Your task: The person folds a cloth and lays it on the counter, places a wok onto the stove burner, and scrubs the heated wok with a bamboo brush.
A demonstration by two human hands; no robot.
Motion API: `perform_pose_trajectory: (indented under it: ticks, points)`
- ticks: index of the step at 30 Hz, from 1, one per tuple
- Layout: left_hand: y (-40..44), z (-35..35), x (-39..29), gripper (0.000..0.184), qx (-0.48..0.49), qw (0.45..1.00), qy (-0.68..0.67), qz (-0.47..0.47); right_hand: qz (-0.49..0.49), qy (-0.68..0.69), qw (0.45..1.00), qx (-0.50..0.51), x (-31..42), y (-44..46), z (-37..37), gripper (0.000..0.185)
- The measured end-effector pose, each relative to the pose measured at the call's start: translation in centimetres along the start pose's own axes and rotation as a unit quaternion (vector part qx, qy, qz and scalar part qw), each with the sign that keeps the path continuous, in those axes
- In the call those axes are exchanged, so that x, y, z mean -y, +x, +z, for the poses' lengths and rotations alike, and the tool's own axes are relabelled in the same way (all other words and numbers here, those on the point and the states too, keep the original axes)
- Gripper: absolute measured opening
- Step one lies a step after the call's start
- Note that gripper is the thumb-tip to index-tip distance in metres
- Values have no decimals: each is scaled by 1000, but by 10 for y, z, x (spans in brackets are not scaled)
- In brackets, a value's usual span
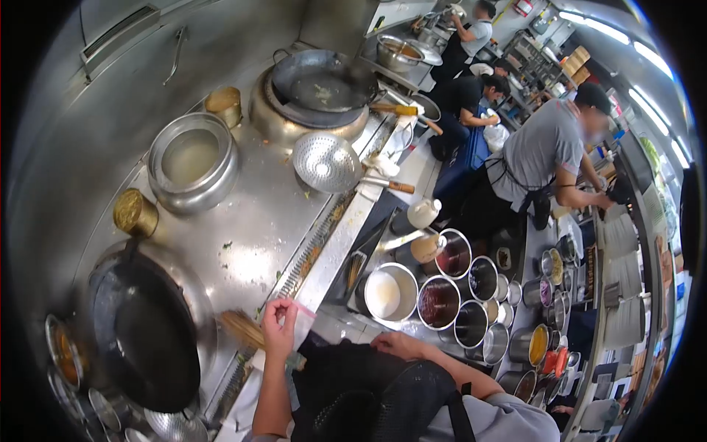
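Note:
My left hand [279,324] is raised over the stove's front edge, thumb and fingers pinched on a thin, pale plastic piece with a pink edge [303,321]. Just left of that hand lies a bamboo wok brush [243,328]. My right hand [400,344] is held in front of my body against the dark apron [339,376], fingers curled in; whether anything is inside them is hidden. Past it stand steel pots of white [383,295] and dark red [439,303] contents.
A black wok [146,335] sits at left, another wok [324,85] at the back. Between them are a steel pot of liquid [193,156] and a perforated ladle [326,162]. Squeeze bottles [423,214] stand ahead; a co-worker [541,147] works at the right counter.

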State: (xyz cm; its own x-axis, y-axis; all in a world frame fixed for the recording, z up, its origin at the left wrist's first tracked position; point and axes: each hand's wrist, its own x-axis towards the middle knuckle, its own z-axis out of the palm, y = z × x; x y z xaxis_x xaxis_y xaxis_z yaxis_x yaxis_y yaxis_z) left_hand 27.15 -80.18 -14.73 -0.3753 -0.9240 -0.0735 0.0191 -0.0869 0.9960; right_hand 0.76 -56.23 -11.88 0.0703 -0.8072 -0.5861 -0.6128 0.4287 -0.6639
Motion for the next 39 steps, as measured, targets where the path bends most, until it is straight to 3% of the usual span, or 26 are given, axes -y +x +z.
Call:
perform_pose_trajectory:
  ticks: [6, 12, 14, 16, 18, 20, 22, 24, 25, 28, 33, 39]
  points:
    - [-80, 26, -9, 12, -25, 998, 48, 44, -77, 44, 996, -21, -32, -24, 21, 32]
    - [-175, 60, -13, 14, -34, 995, 95, -11, -97, 38, 994, -22, -74, -70, 54, 32]
    - [-197, 72, -17, 13, 26, 979, 193, 54, -95, 53, 994, -27, -88, -86, 64, 31]
    - [-216, 90, -36, 12, 44, 977, 202, 40, -75, 59, 995, -17, -106, -97, 78, 30]
    - [-233, 95, -50, 13, 124, 955, 267, 41, -85, 59, 995, -8, -117, -109, 88, 30]
    - [-246, 96, -56, 14, 142, 944, 277, 104, -119, 42, 991, 41, -118, -101, 93, 29]
    - [-259, 89, -41, 14, 152, 937, 300, 98, -77, 58, 995, 23, -120, -103, 99, 30]
    - [-271, 81, -42, 13, 121, 934, 315, 114, -111, 53, 992, 35, -110, -98, 98, 31]
    - [-282, 79, -43, 13, 77, 940, 318, 90, -81, 73, 993, 54, -97, -97, 97, 31]
    - [-316, 59, -39, 12, 28, 949, 303, 85, -68, 0, 992, 108, -75, -88, 100, 31]
    - [-384, 40, 4, 13, -60, 953, 297, 14, -135, -109, 970, 169, -63, -60, 110, 29]
    - [-432, 16, 43, 14, -90, 963, 248, -62, -242, -154, 953, 96, -17, -35, 125, 22]
